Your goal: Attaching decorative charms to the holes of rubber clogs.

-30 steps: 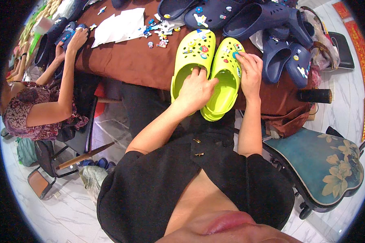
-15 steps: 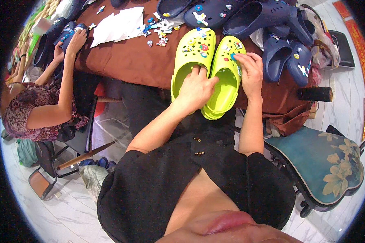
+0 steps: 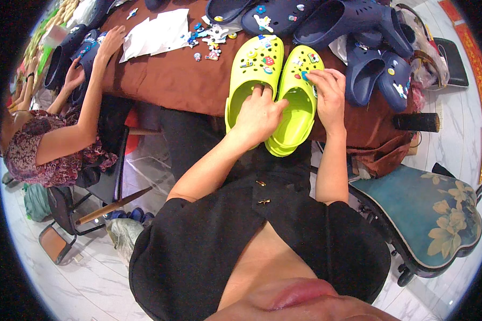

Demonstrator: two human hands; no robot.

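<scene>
Two lime-green clogs [image 3: 242, 75] [image 3: 303, 125] sit side by side at the table's near edge, toes pointing away, with small colourful charms on their uppers. My left hand [image 3: 260, 115] reaches into the left clog's opening and grips the pair where they meet, its thumb over the right clog's inner rim. Its fingertips are hidden inside. At the outer side of the right clog's upper, my right hand [image 3: 329, 96] pinches a small blue charm [image 3: 304, 76]. Below it, the other fingers curl near the clog's side.
Loose charms [image 3: 213, 40] and white paper [image 3: 155, 35] lie on the brown tablecloth [image 3: 160, 80]. Navy clogs [image 3: 332, 27] crowd the far side and right. At left, a co-worker's hand [image 3: 111, 43] is beside navy clogs. A chair [image 3: 418, 214] stands at right.
The co-worker's farther-right hand has moved off the navy clog toward the white paper. My right hand's fingertips have shifted slightly left at the blue charm; my left hand stays in place.
</scene>
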